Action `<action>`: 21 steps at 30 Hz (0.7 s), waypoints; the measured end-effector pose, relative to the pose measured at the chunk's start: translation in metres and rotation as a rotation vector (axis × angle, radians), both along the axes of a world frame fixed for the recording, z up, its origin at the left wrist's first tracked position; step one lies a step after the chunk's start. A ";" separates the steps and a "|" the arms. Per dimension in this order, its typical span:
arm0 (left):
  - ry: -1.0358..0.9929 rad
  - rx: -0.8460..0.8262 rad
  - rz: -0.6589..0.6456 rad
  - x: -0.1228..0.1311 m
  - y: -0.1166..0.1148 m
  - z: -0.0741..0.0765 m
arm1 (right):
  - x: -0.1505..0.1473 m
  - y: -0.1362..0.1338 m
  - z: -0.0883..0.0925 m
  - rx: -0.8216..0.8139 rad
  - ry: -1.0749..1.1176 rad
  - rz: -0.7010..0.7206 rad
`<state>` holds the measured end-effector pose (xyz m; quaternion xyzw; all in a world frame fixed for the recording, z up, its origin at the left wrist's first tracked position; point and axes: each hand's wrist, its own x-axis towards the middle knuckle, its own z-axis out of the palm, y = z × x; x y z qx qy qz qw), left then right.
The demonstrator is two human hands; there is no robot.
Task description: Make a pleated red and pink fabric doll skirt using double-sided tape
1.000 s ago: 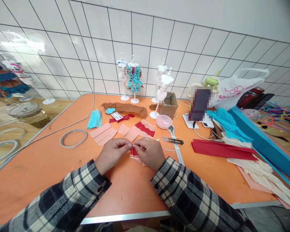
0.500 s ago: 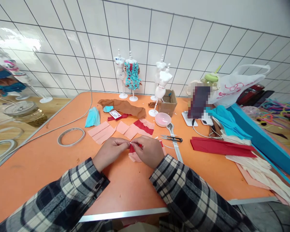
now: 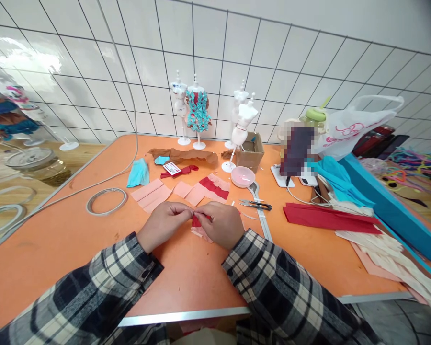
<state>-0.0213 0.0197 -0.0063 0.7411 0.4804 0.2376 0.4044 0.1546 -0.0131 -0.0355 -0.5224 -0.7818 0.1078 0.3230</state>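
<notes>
My left hand and my right hand meet at the middle of the orange table. Both pinch a small red and pink crepe paper piece between their fingertips, just above the tabletop. Cut pink paper pieces and a red and pink pleated strip lie just beyond my hands. Small scissors rest to the right of them.
Several small white mannequins, one in a teal paper dress, stand by the tiled wall. A tape roll, pink dish, cardboard box, red paper sheets, a phone and a plastic bag surround them.
My hands stay pinched on the red piece and have shifted only slightly; the view has tilted a little.
</notes>
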 end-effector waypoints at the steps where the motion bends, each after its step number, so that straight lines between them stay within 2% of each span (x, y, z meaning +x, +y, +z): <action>1: 0.010 0.009 -0.002 0.000 -0.001 0.001 | 0.000 0.000 0.000 0.003 -0.012 -0.006; 10: -0.003 0.040 -0.027 0.001 -0.001 0.002 | -0.002 -0.001 0.008 0.030 0.126 -0.065; 14: 0.077 0.070 -0.031 0.001 -0.003 0.002 | -0.002 -0.001 0.008 0.006 0.135 -0.042; 21: 0.125 0.118 -0.052 0.002 -0.006 -0.001 | -0.006 0.001 0.005 -0.128 0.334 -0.135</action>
